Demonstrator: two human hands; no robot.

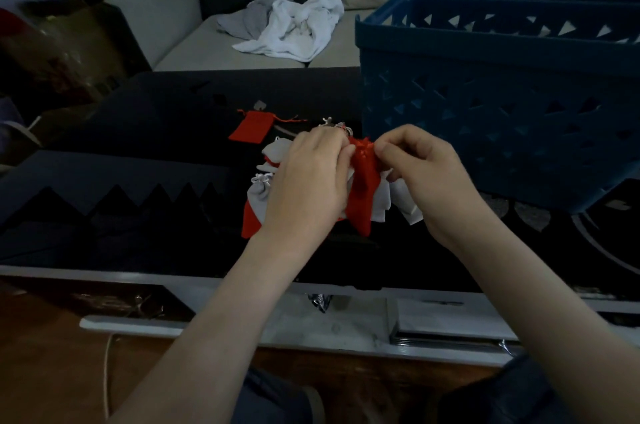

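Note:
A red drawstring pouch (362,188) hangs between my two hands above the dark table. My left hand (308,181) pinches the left side of its gathered top. My right hand (415,167) pinches the right side of the same top with curled fingers. Under my hands lies a small heap of grey pouches (258,195) mixed with red ones, partly hidden by my left hand. A second red pouch (247,129) lies flat on the table farther back, its cord trailing right.
A large blue plastic basket (502,104) stands on the table to the right, close to my right hand. Crumpled white and grey cloths (291,25) lie on the sofa behind. The table's white front edge (207,285) runs below my forearms.

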